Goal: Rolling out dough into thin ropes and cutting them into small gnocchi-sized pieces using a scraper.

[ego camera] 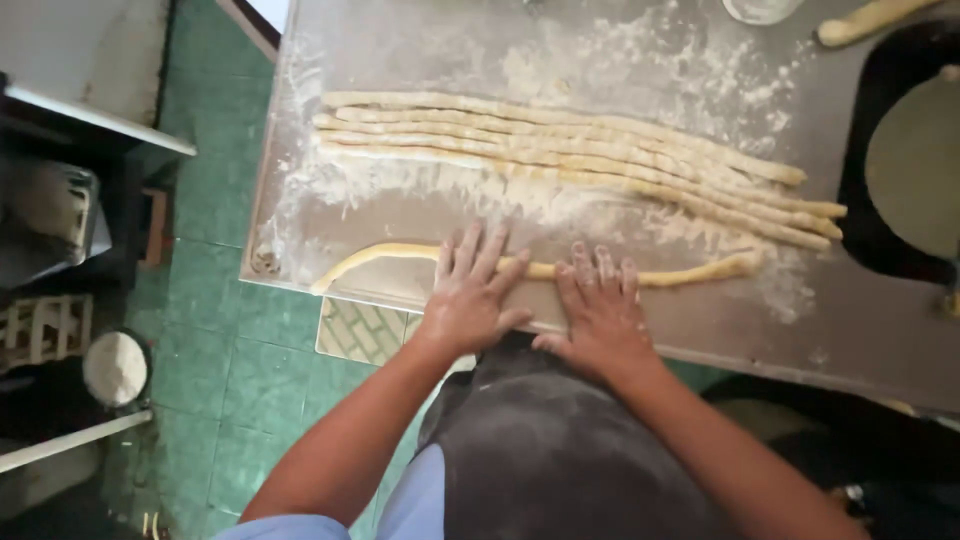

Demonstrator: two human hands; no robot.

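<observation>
The left hand (470,295) and the right hand (598,305) lie flat and side by side low in the middle of the frame, fingers spread and palms pressed on a long dough rope (400,251). Neither grip closes around anything; the fingers stay apart and the dough lies under them. The rope runs along the near edge of the floured desk (620,60), its left end curving toward the lower left, its right end stopping near the centre right. It looks soft, light and easily stretched or torn, so it probably handles best under flat palms near the middle, or lifted with support at several spots. Just above, a bundle of finished dough ropes (560,150) lies in loose flour. At the right edge sits a dark pan (880,80); at the lower left, a bowl of flour (115,367).
</observation>
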